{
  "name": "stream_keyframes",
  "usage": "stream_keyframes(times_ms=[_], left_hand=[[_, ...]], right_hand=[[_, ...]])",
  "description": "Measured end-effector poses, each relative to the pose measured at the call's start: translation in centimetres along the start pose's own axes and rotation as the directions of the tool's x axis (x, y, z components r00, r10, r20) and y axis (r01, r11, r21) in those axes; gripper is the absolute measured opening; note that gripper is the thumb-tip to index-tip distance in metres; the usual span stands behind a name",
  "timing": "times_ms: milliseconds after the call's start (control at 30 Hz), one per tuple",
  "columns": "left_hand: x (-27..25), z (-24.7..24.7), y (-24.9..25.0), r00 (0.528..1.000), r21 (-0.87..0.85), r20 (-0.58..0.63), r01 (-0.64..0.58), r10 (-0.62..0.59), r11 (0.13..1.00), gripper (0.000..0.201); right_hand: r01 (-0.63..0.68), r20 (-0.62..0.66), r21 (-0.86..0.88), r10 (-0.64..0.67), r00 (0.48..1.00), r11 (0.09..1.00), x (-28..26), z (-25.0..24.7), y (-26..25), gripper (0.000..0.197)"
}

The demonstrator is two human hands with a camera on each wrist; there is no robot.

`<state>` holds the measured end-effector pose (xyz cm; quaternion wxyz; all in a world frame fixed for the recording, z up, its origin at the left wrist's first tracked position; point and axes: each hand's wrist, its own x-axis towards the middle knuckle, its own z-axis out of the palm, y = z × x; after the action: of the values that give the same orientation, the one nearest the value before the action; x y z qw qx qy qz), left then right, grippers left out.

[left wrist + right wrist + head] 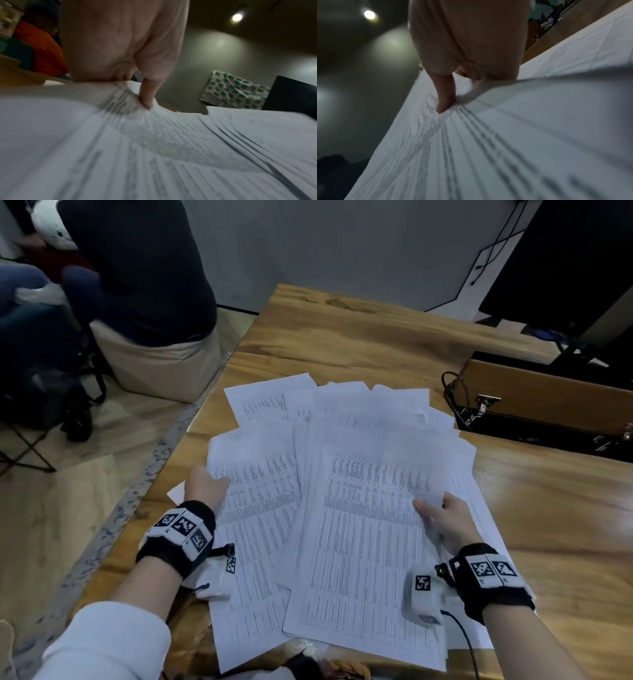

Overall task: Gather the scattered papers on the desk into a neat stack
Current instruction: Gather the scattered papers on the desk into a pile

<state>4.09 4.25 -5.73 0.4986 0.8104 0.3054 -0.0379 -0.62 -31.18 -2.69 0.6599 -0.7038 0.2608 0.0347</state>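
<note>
Several printed white papers [359, 508] lie fanned and overlapping on the wooden desk [342, 337]. My left hand [207, 484] holds the left edge of the left-hand sheets [260, 508]. In the left wrist view its thumb [145, 98] presses on top and the fingers go under the lifted paper [120, 135]. My right hand [438, 515] grips the larger right-hand bunch at its right side. In the right wrist view the thumb [444, 101] lies on the printed sheet [488, 148], with the fingers hidden below. More sheets [274, 402] stick out at the far side.
A wooden case with a metal clasp [548, 398] and a black cable [455, 385] sit at the right rear. The desk's left edge [191, 433] runs close to my left hand. A seated person [137, 285] is beyond it. A dark screen [565, 251] stands far right.
</note>
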Motion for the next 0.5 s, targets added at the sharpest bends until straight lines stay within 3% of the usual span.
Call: stream_keyframes(times_ms=[133,367,500], left_hand=[[-2.5,2.7,1.1,0.984,-0.149,0.149,-0.078,0.101,0.986,0.036],[-5.4,6.2,3.4,0.913,-0.256,0.394,0.002,0.103,0.967,0.073],[-3.9,5.6,2.8,0.931,-0.34,0.344,0.006,0.118,0.941,0.084]], right_hand=[[-0.05,0.102,-0.122,0.063,0.993,0.991,-0.2,1.0,0.7,0.018],[-0.016,0.265,-0.241,0.082,0.961,0.97,-0.5,3.2,1.0,0.026],[-0.006,0.198,-0.175,0.041,0.979,0.985,-0.4,2.5,1.2,0.025]])
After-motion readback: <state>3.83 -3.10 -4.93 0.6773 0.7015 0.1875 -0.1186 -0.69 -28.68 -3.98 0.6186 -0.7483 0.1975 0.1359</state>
